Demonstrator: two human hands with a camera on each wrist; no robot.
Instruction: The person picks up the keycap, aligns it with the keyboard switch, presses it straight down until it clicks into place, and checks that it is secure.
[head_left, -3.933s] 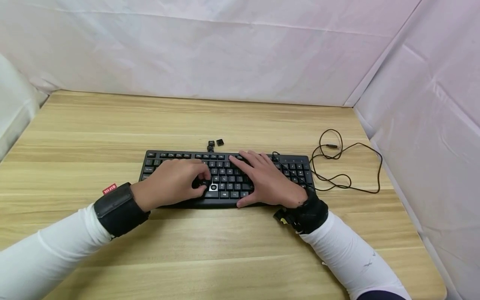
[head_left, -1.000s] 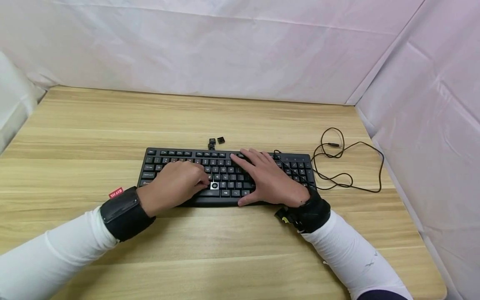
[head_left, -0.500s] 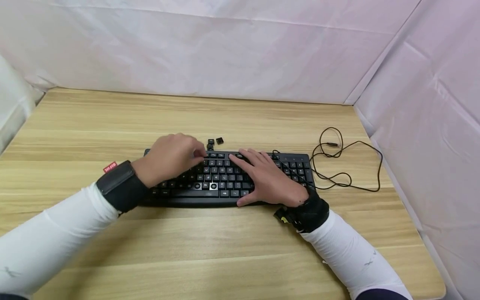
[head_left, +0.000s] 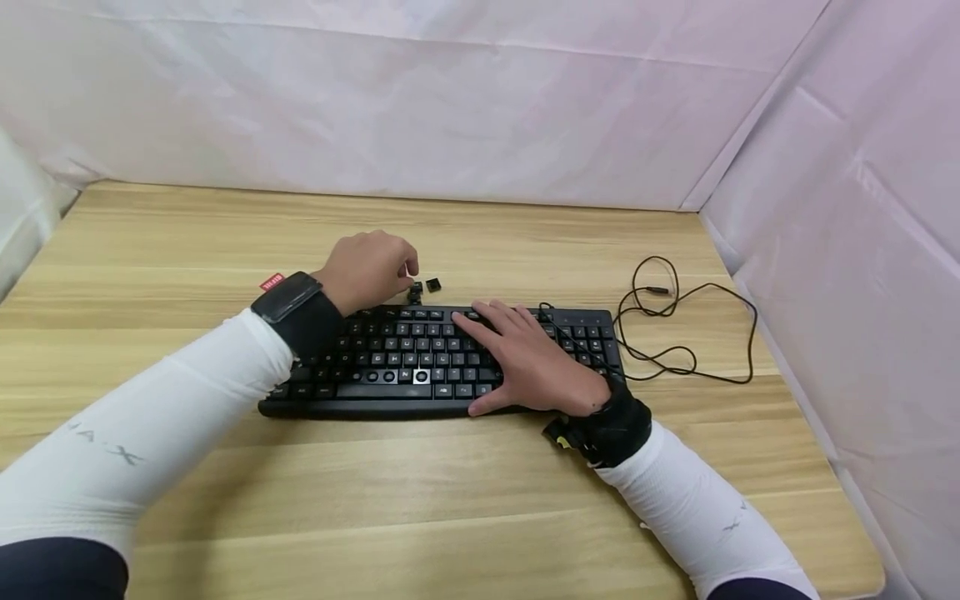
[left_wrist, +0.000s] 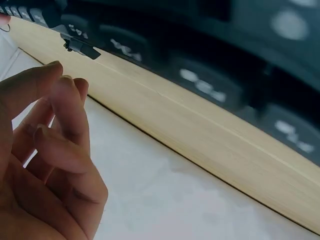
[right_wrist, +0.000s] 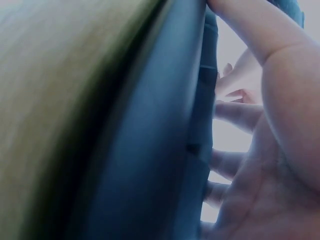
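A black keyboard (head_left: 390, 407) lies on the wooden table. Its bottom letter row has several bare sockets (head_left: 422, 377) where caps are off. Just behind its rear edge lie loose keycaps (head_left: 433, 285), partly stacked, with my left hand (head_left: 367, 268) bent over them. In the left wrist view the thumb and bent fingers (left_wrist: 70, 107) come close together, and I see nothing between them. My right hand (head_left: 536, 367) rests spread on the right part of the keyboard, its thumb along the front edge, and covers some keys. The right wrist view shows its palm close to the keyboard's front.
A black cable (head_left: 750, 342) lies in loops on the table at the right, and part of it crosses the keyboard. White cloth walls (head_left: 465, 108) stand behind the table (head_left: 450, 500) and at its sides.
My left hand has left the keys, rising back and away to the loose keycaps behind the keyboard. More bare sockets now show in the bottom letter row. The right hand has stayed in place.
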